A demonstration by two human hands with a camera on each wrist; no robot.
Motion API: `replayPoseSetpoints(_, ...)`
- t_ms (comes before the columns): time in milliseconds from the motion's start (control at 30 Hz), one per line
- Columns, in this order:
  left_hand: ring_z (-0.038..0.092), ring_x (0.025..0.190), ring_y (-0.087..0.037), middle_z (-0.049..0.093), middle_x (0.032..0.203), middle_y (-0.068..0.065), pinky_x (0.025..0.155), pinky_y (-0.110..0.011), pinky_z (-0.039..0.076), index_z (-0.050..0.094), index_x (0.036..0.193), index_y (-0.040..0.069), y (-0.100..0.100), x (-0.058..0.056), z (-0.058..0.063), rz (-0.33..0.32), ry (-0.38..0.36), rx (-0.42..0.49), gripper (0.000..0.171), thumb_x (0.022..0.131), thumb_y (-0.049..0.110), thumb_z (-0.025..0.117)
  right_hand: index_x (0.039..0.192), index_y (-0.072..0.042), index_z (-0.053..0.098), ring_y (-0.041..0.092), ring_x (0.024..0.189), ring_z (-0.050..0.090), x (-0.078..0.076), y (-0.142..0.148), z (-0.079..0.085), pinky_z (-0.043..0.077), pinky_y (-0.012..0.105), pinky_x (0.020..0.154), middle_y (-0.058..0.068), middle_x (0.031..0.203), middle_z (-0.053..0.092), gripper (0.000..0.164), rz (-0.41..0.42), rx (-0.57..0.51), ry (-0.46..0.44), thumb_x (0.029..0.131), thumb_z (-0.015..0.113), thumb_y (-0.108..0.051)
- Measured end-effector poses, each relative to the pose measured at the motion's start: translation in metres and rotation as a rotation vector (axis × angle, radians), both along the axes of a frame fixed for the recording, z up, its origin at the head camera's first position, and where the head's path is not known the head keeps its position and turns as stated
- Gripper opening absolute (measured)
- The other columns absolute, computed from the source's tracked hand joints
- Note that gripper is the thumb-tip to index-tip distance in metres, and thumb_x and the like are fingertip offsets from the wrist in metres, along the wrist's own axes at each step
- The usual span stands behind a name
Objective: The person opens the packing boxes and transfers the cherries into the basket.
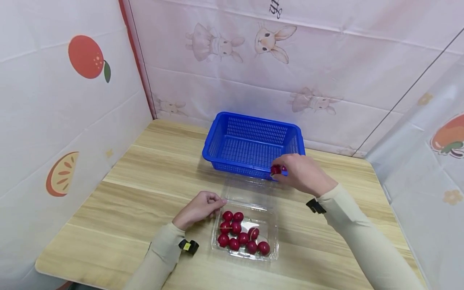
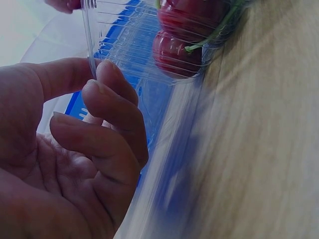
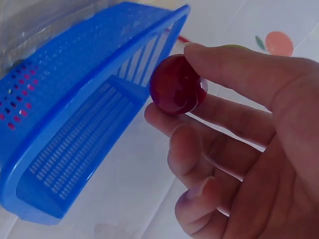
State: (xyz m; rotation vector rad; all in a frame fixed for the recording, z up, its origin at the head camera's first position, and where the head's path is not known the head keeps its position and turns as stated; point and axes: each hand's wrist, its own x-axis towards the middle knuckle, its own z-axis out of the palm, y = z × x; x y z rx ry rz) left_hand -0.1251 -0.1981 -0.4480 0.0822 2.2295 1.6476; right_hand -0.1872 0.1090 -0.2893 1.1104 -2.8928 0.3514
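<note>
My right hand (image 1: 299, 173) pinches a dark red cherry (image 3: 174, 84) between thumb and fingers. In the head view it holds the cherry at the front right rim of a blue perforated basket (image 1: 235, 166). With thumb and index finger, my left hand (image 1: 201, 208) pinches the clear edge of a plastic clamshell box (image 1: 274, 241) at its back left corner. Several red cherries (image 1: 233, 244), some with stems, lie in the box. Its see-through lid (image 1: 246, 193) is folded back toward the basket.
The wooden table (image 1: 137, 193) carries the box in front and the basket behind it. A pink printed sheet (image 1: 224, 76) hangs close behind the basket, with white sheets (image 1: 32, 133) along both sides.
</note>
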Motion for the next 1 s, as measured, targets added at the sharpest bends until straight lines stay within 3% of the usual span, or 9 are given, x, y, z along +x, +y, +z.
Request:
replayPoseSetpoints(500, 0.047, 0.058, -0.011, 0.059, 0.065, 0.003, 0.05, -0.02, 0.034, 0.069, 0.091, 0.003, 0.002, 0.0, -0.001, 0.013, -0.028, -0.003, 0.035, 0.101, 0.036, 0.066, 0.101, -0.012, 0.08, 0.015, 0.078, 0.07, -0.062, 0.011, -0.015, 0.061, 0.041, 0.073, 0.003, 0.092, 0.078, 0.018, -0.137, 0.036, -0.074, 0.091, 0.078, -0.027)
replayPoseSetpoints(767, 0.046, 0.058, -0.011, 0.059, 0.066, 0.003, 0.05, -0.02, 0.034, 0.069, 0.091, 0.003, 0.001, 0.0, 0.0, 0.016, -0.026, -0.003, 0.035, 0.1, 0.036, 0.067, 0.099, -0.011, 0.079, 0.017, 0.073, 0.067, -0.084, 0.006, -0.032, 0.06, 0.045, 0.072, 0.003, 0.085, 0.076, 0.017, -0.181, 0.132, -0.091, 0.091, 0.078, -0.026)
replayPoseSetpoints(1000, 0.048, 0.059, -0.011, 0.06, 0.066, 0.003, 0.051, -0.019, 0.036, 0.07, 0.094, 0.001, 0.001, 0.0, 0.0, 0.017, -0.016, -0.003, 0.034, 0.1, 0.034, 0.067, 0.088, -0.012, 0.075, 0.018, 0.07, 0.062, -0.094, 0.003, -0.044, 0.055, 0.037, 0.065, 0.001, 0.076, 0.07, 0.021, -0.224, 0.187, -0.143, 0.092, 0.079, -0.032)
